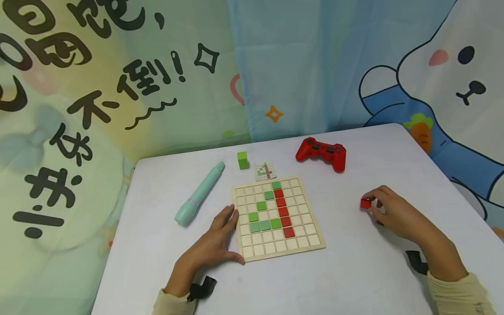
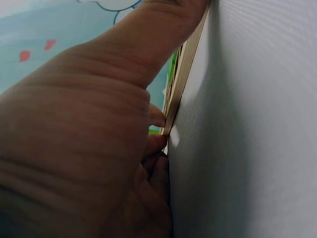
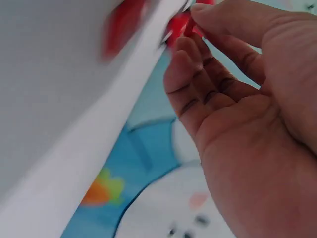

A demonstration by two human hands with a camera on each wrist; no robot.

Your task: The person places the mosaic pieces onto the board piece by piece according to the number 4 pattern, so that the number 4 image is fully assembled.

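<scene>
The left hand point(image 1: 216, 239) rests against a square wooden grid board point(image 1: 252, 257), its thumb at the near-left corner and its fingers along the left edge. In the left wrist view, the thumb and fingertips touch the board's rim point(image 2: 179, 91). Green squares and a column of red squares fill some of the board's cells. To the right of the board, the right hand point(image 1: 391, 214) pinches a small red block point(image 1: 365, 204) between thumb and fingers. Another red block point(image 3: 124, 27) appears blurred on the table in the right wrist view; the right hand mostly hides it from the head view.
A small pattern card point(image 1: 265, 171) lies behind the board, beside a green block point(image 1: 243, 160). A mint-green, wand-like object point(image 1: 199, 193) lies to the left. At the back right is a red game controller point(image 1: 320, 154). A printed curtain point(image 1: 299, 65) hangs behind the white table point(image 1: 149, 192).
</scene>
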